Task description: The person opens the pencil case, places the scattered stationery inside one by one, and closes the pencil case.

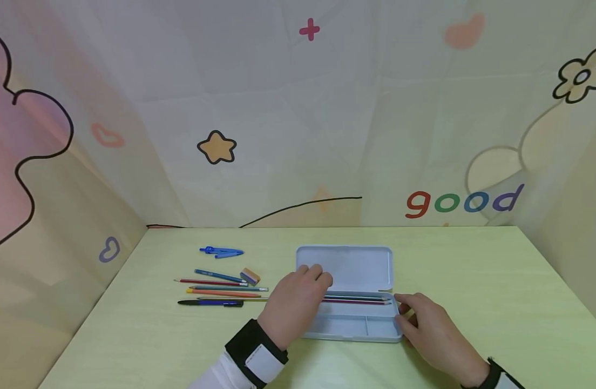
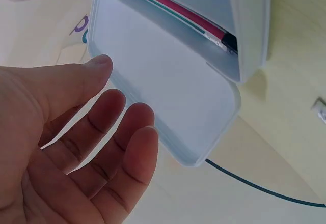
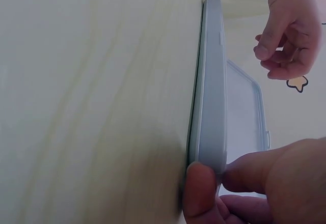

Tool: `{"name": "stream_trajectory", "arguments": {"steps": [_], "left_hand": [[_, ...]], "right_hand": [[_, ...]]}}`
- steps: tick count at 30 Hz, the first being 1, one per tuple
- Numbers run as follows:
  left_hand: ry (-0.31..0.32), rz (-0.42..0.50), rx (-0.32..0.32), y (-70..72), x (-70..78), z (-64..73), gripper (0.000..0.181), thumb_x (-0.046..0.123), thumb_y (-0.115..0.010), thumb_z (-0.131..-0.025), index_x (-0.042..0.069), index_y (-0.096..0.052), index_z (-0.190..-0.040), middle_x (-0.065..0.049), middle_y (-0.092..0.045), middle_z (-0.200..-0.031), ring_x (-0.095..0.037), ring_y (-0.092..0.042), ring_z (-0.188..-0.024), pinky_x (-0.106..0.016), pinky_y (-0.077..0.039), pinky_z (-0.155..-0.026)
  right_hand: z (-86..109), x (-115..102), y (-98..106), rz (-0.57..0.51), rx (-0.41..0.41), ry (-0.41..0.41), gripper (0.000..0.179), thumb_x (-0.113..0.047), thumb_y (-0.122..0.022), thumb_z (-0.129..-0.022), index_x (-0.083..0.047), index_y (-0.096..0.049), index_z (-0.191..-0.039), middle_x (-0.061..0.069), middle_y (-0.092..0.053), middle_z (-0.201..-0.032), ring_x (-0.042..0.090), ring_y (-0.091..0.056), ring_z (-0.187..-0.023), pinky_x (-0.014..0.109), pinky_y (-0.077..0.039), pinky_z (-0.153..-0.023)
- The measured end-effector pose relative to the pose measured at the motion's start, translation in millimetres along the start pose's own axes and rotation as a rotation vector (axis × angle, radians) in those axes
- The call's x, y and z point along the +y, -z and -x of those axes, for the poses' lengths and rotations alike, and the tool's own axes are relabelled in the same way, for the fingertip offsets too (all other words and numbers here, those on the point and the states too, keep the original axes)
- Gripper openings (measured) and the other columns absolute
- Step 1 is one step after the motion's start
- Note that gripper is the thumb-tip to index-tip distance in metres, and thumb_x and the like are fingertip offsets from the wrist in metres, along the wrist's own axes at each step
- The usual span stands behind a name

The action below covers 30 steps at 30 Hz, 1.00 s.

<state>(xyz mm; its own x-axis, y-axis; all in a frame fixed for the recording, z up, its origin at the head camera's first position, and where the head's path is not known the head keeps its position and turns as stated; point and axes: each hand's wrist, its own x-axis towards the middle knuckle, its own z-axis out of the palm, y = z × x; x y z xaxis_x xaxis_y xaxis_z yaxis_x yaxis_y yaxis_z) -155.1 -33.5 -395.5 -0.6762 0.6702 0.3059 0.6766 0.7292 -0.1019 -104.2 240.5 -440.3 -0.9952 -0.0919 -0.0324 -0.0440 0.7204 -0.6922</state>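
Observation:
A light blue pencil case (image 1: 341,328) lies on the table with its lid (image 1: 344,267) laid back, and a pair of pencils (image 1: 356,300) rests in its long upper compartment. Above the case's left side hovers my left hand (image 1: 298,302), fingers loosely bent around nothing. In the left wrist view, that hand (image 2: 81,137) appears beside the lid, with a gap between thumb and fingers. My right hand (image 1: 436,332) grips the right end of the case. The right wrist view shows its fingers (image 3: 199,188) at the case's near corner.
Left of the case lie several pencils (image 1: 225,294), a dark blue pen (image 1: 210,303), an eraser (image 1: 250,276) and, farther back, a blue compass-like tool (image 1: 222,252). A printed cloth backdrop (image 1: 278,135) rises behind the table (image 1: 473,270).

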Motion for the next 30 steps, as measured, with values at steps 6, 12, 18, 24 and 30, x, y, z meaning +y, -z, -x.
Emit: {"name": "stream_trajectory", "arguments": {"steps": [6, 12, 18, 24, 30], "left_hand": [[0.025, 0.012, 0.023, 5.7, -10.3, 10.5, 0.018, 0.003, -0.080, -0.094, 0.012, -0.073, -0.108, 0.000, -0.063, -0.093, -0.015, -0.055, -0.079, -0.023, -0.051, -0.066], [0.067, 0.041, 0.027, 10.6, -23.9, 23.8, 0.024, -0.003, -0.082, -0.090, 0.011, -0.072, -0.107, -0.001, -0.063, -0.094, -0.017, -0.057, -0.082, -0.025, -0.055, -0.069], [0.105, 0.059, 0.033, 12.7, -40.0, 36.9, 0.026, 0.002, -0.086, -0.088, 0.010, -0.073, -0.109, -0.002, -0.065, -0.098, -0.020, -0.061, -0.087, -0.029, -0.058, -0.075], [0.153, 0.069, 0.037, 15.1, -53.3, 49.2, 0.028, 0.001, -0.088, -0.086, 0.008, -0.072, -0.108, -0.002, -0.064, -0.099, -0.021, -0.061, -0.090, -0.031, -0.059, -0.076], [0.224, 0.080, 0.021, 16.7, -66.4, 62.4, 0.027, 0.000, -0.087, -0.086, 0.009, -0.073, -0.109, -0.002, -0.065, -0.100, -0.022, -0.062, -0.092, -0.031, -0.059, -0.071]], "right_hand": [[-0.2, -1, 1, 0.006, -0.002, -0.010, 0.045, -0.002, -0.070, -0.099, 0.012, -0.057, -0.140, 0.007, -0.061, -0.106, 0.012, -0.060, -0.074, 0.024, -0.053, -0.063], [-0.4, -1, 1, 0.003, -0.004, -0.015, 0.045, -0.001, -0.070, -0.099, 0.012, -0.057, -0.140, 0.008, -0.061, -0.106, 0.012, -0.060, -0.073, 0.024, -0.053, -0.062], [-1.5, -3, 2, 0.016, -0.015, -0.026, 0.046, -0.002, -0.070, -0.100, 0.011, -0.057, -0.141, 0.007, -0.061, -0.107, 0.013, -0.060, -0.074, 0.024, -0.053, -0.062], [-1.6, -3, 4, 0.024, -0.025, -0.037, 0.047, -0.004, -0.070, -0.100, 0.011, -0.056, -0.142, 0.007, -0.061, -0.108, 0.013, -0.060, -0.076, 0.024, -0.053, -0.064], [-0.8, -2, 3, 0.014, -0.027, -0.021, 0.046, -0.003, -0.070, -0.100, 0.012, -0.056, -0.141, 0.007, -0.061, -0.107, 0.013, -0.060, -0.076, 0.024, -0.053, -0.063]]}}
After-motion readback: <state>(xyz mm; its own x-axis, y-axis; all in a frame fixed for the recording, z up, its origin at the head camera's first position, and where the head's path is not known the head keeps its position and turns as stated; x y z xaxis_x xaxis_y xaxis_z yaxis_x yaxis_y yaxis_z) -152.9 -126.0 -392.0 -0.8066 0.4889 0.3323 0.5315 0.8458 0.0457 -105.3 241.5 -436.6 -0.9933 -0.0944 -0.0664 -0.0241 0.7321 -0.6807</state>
